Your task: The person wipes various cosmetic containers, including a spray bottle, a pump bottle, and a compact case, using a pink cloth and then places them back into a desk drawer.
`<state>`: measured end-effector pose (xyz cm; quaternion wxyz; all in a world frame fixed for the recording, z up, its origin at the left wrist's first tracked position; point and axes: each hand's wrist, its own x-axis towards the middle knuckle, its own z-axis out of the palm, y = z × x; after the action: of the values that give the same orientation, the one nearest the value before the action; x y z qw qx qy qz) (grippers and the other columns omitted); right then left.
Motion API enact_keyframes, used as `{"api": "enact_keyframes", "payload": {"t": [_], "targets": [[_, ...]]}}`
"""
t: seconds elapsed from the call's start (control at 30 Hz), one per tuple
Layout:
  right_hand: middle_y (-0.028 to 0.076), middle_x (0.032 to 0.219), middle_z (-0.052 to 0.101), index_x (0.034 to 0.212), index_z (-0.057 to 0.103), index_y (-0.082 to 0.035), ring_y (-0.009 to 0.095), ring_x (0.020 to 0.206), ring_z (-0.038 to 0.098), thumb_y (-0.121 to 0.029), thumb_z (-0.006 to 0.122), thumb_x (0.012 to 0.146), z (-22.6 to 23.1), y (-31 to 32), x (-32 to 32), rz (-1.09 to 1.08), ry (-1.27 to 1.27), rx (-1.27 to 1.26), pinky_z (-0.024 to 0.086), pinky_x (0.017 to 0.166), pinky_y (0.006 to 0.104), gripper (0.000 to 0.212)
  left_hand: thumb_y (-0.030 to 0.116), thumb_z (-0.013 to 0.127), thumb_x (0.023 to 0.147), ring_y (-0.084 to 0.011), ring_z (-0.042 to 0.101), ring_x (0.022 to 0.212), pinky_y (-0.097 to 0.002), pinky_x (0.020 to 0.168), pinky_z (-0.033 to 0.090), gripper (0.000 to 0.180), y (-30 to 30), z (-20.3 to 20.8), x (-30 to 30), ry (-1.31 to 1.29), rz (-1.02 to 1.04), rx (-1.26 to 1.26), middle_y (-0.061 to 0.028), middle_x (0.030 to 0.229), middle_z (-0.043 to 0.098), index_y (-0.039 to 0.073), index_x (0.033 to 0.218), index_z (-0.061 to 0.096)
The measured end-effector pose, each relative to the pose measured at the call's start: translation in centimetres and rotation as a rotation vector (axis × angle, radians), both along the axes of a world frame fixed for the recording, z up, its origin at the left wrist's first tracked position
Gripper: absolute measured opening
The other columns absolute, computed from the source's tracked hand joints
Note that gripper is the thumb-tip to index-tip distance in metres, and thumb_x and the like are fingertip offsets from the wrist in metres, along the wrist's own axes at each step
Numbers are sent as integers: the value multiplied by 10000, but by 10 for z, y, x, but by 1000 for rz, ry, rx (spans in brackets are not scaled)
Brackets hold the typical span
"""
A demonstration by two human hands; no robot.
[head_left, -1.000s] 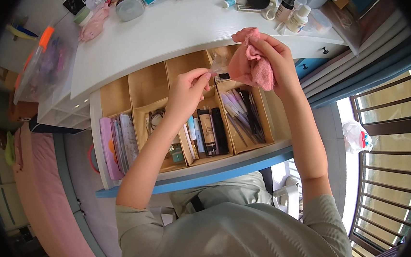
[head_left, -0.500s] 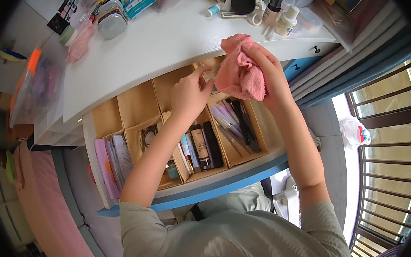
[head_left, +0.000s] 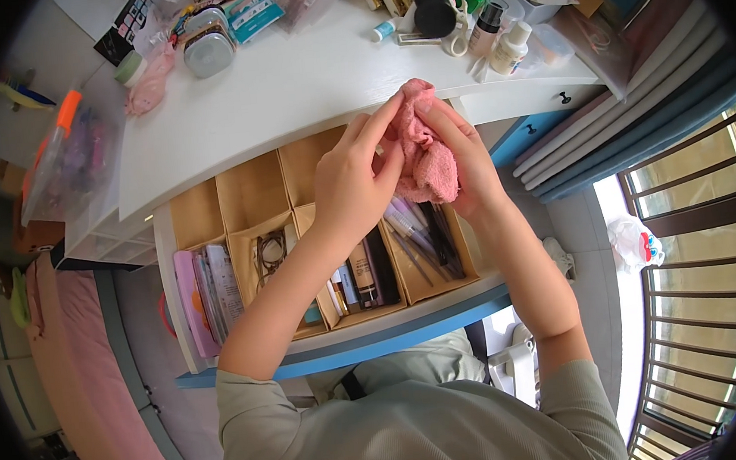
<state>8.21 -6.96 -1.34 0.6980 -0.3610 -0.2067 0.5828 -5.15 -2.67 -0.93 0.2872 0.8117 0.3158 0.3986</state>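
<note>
I see a flat purple case [head_left: 189, 289] at the left end of the open drawer [head_left: 393, 333]. Above the drawer's middle, the left hand [head_left: 351, 179], fingers loosely curved, touches a crumpled pink cloth [head_left: 429, 169]; I can't tell whether it grips. The cloth hangs over the drawer's right half, clasped by the right hand [head_left: 472, 165]. Beyond the drawer's right end, a white bottle [head_left: 509, 50] sits on the table [head_left: 288, 89].
</note>
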Motion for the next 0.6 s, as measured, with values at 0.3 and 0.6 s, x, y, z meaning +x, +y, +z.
{"api": "enact_keyframes", "payload": {"t": [0.3, 0.6], "targets": [[72, 939, 622, 1068, 567, -30, 152, 815, 605, -259, 528, 912, -4, 0, 8, -28, 151, 51, 494, 736, 273, 279, 45, 558, 837, -58, 488, 555, -212, 527, 409, 339, 14, 7, 13, -29, -16, -66, -5, 831, 584, 104, 1171, 566], [-27, 756, 520, 854, 499, -140, 90, 643, 499, -375, 459, 920, 12, -4, 41, -426, 236, 28, 325, 447, 251, 247, 93, 578, 830, -170, 576, 602, -276, 563, 454, 150, 44, -14, 76, 84, 2, -61, -53, 825, 630, 122, 956, 653]]}}
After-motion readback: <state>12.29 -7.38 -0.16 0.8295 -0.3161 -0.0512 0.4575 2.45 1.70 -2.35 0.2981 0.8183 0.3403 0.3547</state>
